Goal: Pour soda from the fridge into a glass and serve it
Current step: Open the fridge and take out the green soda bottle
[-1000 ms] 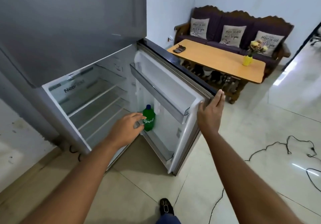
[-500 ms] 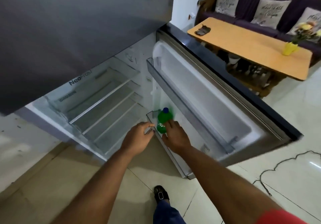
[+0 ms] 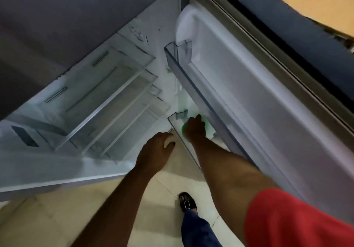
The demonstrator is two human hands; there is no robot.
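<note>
The green soda bottle (image 3: pixel 207 127) stands in the lower door bin (image 3: pixel 177 124) of the open fridge. My right hand (image 3: pixel 194 129) is wrapped over the bottle's top and covers most of it; only green slivers show at either side. My left hand (image 3: pixel 157 149) rests with curled fingers against the outer front of that bin, holding nothing. No glass is in view.
The fridge door (image 3: pixel 258 97) stands wide open on the right, with an upper door bin (image 3: pixel 178 57) above my right hand. Bare glass shelves (image 3: pixel 107 101) fill the fridge interior. A corner of the wooden table (image 3: pixel 316 3) shows top right. My sandalled foot (image 3: pixel 186 202) is on the tiled floor.
My right hand left the door edge, reached into the lower bin and closed over the bottle. The view tilted down and closer to the fridge. My left hand stayed by the bin.
</note>
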